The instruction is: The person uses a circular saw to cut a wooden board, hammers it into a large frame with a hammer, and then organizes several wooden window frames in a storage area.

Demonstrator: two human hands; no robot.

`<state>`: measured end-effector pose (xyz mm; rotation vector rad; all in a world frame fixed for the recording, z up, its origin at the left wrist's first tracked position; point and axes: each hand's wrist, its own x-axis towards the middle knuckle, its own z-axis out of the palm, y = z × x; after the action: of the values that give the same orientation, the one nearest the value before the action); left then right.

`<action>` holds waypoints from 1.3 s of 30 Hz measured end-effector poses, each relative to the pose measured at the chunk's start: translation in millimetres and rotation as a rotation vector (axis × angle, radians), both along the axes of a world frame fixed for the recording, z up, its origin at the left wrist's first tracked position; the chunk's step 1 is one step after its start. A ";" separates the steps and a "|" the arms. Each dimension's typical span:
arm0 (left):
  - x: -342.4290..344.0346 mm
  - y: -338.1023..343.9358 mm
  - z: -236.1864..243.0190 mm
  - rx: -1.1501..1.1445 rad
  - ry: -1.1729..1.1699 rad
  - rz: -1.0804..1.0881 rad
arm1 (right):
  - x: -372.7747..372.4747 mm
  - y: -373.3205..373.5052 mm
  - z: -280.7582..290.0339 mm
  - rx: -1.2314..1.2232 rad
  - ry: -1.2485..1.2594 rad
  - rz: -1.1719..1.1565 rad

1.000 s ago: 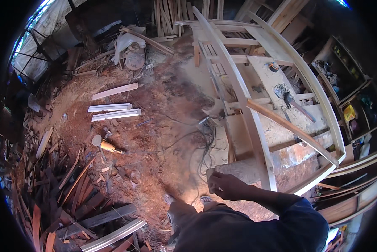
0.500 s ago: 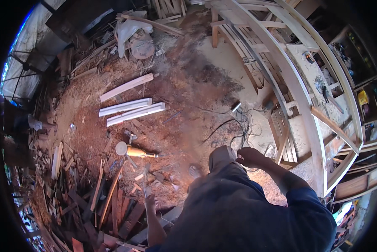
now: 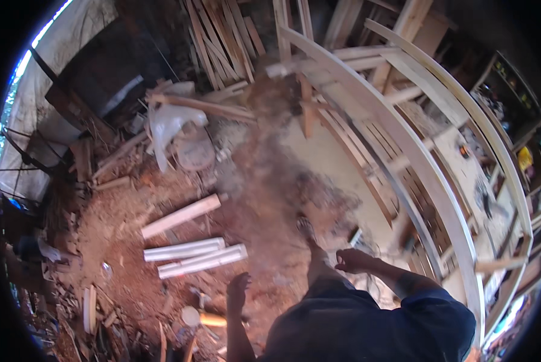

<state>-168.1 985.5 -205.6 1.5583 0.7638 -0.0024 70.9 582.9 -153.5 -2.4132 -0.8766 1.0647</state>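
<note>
My left hand point(image 3: 238, 288) hangs over the dirt floor just below the white boards, its fingers loosely bent and apart, with nothing visible in it. My right hand point(image 3: 354, 260) is held out in front of my body, fingers curled in, and no object shows in it. Nearest the left hand are two white squared boards point(image 3: 203, 262), lying side by side. A paler brown board point(image 3: 181, 216) lies at a slant beyond them. Below and left of that hand, a yellow power tool point(image 3: 212, 320) with a round pale end rests among wood scraps. One bare foot point(image 3: 305, 226) is stretched forward.
A large curved wooden frame point(image 3: 397, 127) fills the right side. Slats point(image 3: 222, 45) lean at the far end, near a white plastic sack point(image 3: 173, 130) and a round lid-like thing point(image 3: 195, 152). Shelves stand far right; scrap wood point(image 3: 98, 338) piles up lower left.
I have stepped forward, and the view has tilted up, so the boards and power tool sit lower. My left hand has risen and come forward; my right hand has moved away from my head.
</note>
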 end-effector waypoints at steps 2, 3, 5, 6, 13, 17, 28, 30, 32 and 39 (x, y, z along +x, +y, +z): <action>90.0 31.9 10.0 0.014 -0.026 0.080 | 95.6 42.0 -13.2 0.073 -0.128 0.071; 94.0 59.2 -15.9 0.130 -0.002 0.121 | 141.7 87.8 13.4 0.117 -0.128 0.115; 126.8 79.7 -36.8 0.349 0.159 -0.077 | 210.2 130.7 86.9 0.322 -0.171 -0.023; 157.1 80.8 -34.4 0.475 0.248 -0.284 | 244.8 133.2 98.5 0.290 -0.180 -0.031; 226.0 163.2 -92.3 0.300 0.608 -0.417 | 416.2 210.2 103.4 0.210 -0.091 -0.197; 368.3 227.5 -97.7 0.266 0.642 -0.388 | 513.3 289.1 106.4 0.317 -0.035 -0.138; 816.3 590.4 -78.4 1.119 0.085 -1.150 | 827.3 582.6 191.3 0.459 0.017 -0.076; 926.2 641.4 -52.8 0.185 0.517 -0.307 | 866.1 592.2 192.5 0.442 0.001 -0.176; 1031.5 698.3 -34.7 0.342 0.461 -0.335 | 904.9 601.7 194.7 0.403 -0.023 -0.259; 1375.7 651.2 68.3 0.500 0.265 -0.695 | 1065.0 620.8 203.8 0.531 0.047 -0.566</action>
<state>1207.6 1636.7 -137.3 2.2699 0.3986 -0.5758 1135.9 1203.7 50.3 -1.9854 -0.3504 0.5764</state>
